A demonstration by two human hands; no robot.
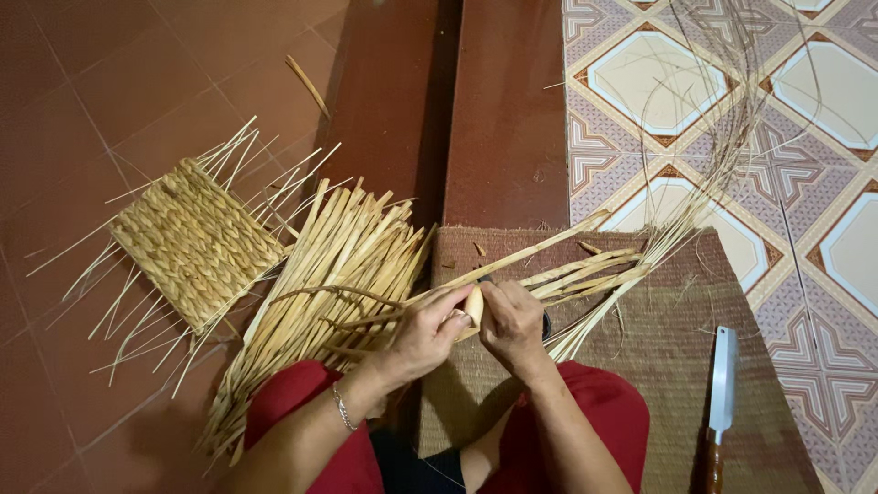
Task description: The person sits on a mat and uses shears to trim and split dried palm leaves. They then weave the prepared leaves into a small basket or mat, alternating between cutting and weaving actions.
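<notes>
Over on your left there's a woven mat piece [195,240] on the floor, then a loose reed pile [338,274]. Your left hand [428,331] and right hand [510,322] both have their fingers pinched shut around a pale reed strip [473,306] above the brown mat [677,348]. A knife [721,393] lies far right.

The floor [110,73] was red-brown tile on the left and patterned tile on the far right. A brown woven mat [677,320] lay near the middle, with a knife [721,393] on its right side. On the left lay a small woven panel [194,240] beside a bundle of flat straw strips [320,284].
</notes>
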